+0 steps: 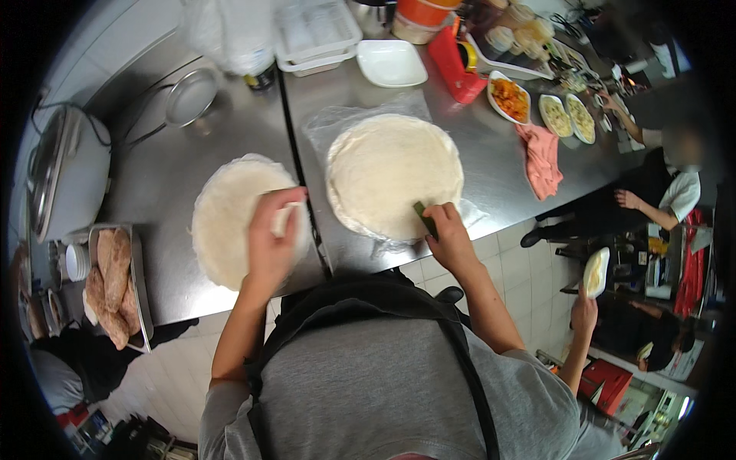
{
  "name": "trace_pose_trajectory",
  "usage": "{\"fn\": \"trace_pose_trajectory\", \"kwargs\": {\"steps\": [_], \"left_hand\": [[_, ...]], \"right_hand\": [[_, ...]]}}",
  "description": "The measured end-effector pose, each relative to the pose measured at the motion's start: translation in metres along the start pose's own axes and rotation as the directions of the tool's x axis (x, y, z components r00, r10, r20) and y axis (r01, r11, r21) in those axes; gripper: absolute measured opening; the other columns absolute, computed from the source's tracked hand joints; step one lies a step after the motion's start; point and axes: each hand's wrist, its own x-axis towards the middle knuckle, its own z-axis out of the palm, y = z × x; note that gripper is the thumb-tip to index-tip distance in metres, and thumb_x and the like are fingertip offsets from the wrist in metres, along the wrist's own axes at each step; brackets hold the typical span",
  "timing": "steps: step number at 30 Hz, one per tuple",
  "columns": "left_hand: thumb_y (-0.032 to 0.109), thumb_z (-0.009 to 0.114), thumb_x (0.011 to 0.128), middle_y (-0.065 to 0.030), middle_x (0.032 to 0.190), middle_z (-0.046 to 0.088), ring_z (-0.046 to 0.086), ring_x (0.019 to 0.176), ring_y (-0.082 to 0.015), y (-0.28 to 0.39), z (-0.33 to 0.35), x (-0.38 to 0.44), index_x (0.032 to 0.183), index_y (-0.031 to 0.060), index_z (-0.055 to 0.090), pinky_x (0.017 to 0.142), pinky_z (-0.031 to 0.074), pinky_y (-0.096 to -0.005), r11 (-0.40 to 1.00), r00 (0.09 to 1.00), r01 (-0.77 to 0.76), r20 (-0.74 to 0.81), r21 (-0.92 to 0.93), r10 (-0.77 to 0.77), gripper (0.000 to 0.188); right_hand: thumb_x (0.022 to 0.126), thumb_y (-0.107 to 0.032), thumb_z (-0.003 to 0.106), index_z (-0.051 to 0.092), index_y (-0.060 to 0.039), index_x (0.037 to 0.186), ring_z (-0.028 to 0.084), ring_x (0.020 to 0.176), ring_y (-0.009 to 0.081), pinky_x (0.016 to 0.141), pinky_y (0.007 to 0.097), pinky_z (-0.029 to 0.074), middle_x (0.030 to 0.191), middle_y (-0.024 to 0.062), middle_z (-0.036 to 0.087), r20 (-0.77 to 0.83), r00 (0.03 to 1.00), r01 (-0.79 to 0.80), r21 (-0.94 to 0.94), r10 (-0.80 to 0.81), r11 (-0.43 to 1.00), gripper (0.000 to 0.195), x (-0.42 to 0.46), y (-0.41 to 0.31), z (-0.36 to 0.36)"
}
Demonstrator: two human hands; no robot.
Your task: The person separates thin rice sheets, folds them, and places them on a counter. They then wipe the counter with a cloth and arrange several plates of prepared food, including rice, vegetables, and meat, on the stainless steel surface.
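Observation:
My left hand (273, 233) is blurred over a stack of thin round dough sheets (227, 213) on the left of the steel counter. A white patch shows between its thumb and fingers; whether it is held or lies behind cannot be told. My right hand (453, 240) grips a narrow dark green strip (424, 217), its material unclear, at the near right edge of a larger pale dough round (397, 167). Clear plastic film (328, 123) spreads out under that larger round.
Past the rounds are a strainer (192, 98), a white dish (392, 64) and a red box (451, 69). Filled dishes (510, 98) and a pink cloth (541, 164) lie right. A meat tray (144, 299) sits left. Co-workers (673, 178) stand right; a hand (585, 313) carries a dish.

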Motion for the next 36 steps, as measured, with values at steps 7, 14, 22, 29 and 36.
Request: {"fn": "trace_pose_trajectory", "kwargs": {"steps": [7,14,22,29,36], "left_hand": [[0.004,0.061,0.083,-0.0093,0.114,0.061,0.055,0.108,-0.0301,0.027,0.128,0.022,0.114,0.0074,0.062,0.094,0.045,-0.0405,0.974,0.807,-0.221,0.549,-0.058,0.216,0.031],[0.014,0.070,0.077,-0.0053,0.109,0.060,0.052,0.102,-0.0274,0.011,0.182,0.023,0.110,0.0080,0.065,0.090,0.042,-0.0373,0.926,0.778,-0.378,0.546,0.014,0.310,0.034],[0.015,0.071,0.077,-0.0029,0.109,0.060,0.052,0.102,-0.0259,0.010,0.183,0.018,0.104,0.0098,0.067,0.090,0.042,-0.0365,0.940,0.802,-0.339,0.534,0.039,0.267,0.028],[0.013,0.071,0.076,-0.0049,0.103,0.059,0.052,0.096,-0.0277,0.016,0.190,0.015,0.099,0.0087,0.066,0.086,0.042,-0.0388,0.893,0.798,-0.419,0.537,0.165,0.275,0.024],[0.013,0.070,0.076,-0.0058,0.098,0.059,0.052,0.094,-0.0277,0.011,0.199,0.015,0.088,0.0093,0.067,0.082,0.042,-0.0405,0.901,0.826,-0.421,0.456,0.108,0.332,0.013]], "right_hand": [[0.067,0.013,0.053,0.057,-0.0034,0.101,0.055,0.095,0.0400,0.083,0.0426,0.048,0.097,0.0197,0.055,-0.022,0.999,0.034,0.245,-0.029,0.969,0.038,0.001,0.018,-0.006],[0.072,-0.003,0.069,0.055,-0.0018,0.105,0.055,0.093,0.0369,0.080,0.0411,0.048,0.098,0.0178,0.051,-0.056,0.992,0.126,0.220,-0.116,0.967,0.036,-0.003,0.030,-0.008],[0.066,0.001,0.065,0.053,0.0009,0.101,0.055,0.090,0.0369,0.082,0.0420,0.048,0.096,0.0171,0.053,-0.084,0.980,0.192,0.127,-0.183,0.973,0.037,-0.011,0.032,-0.004],[0.070,0.000,0.063,0.056,-0.0056,0.092,0.058,0.089,0.0356,0.078,0.0430,0.048,0.089,0.0151,0.059,-0.038,0.987,0.161,0.308,-0.157,0.938,0.024,-0.001,0.040,-0.011],[0.074,0.002,0.064,0.056,-0.0055,0.089,0.057,0.081,0.0351,0.070,0.0408,0.049,0.085,0.0147,0.058,-0.296,0.930,0.311,0.309,-0.220,0.899,0.019,0.016,0.043,-0.016]]}}
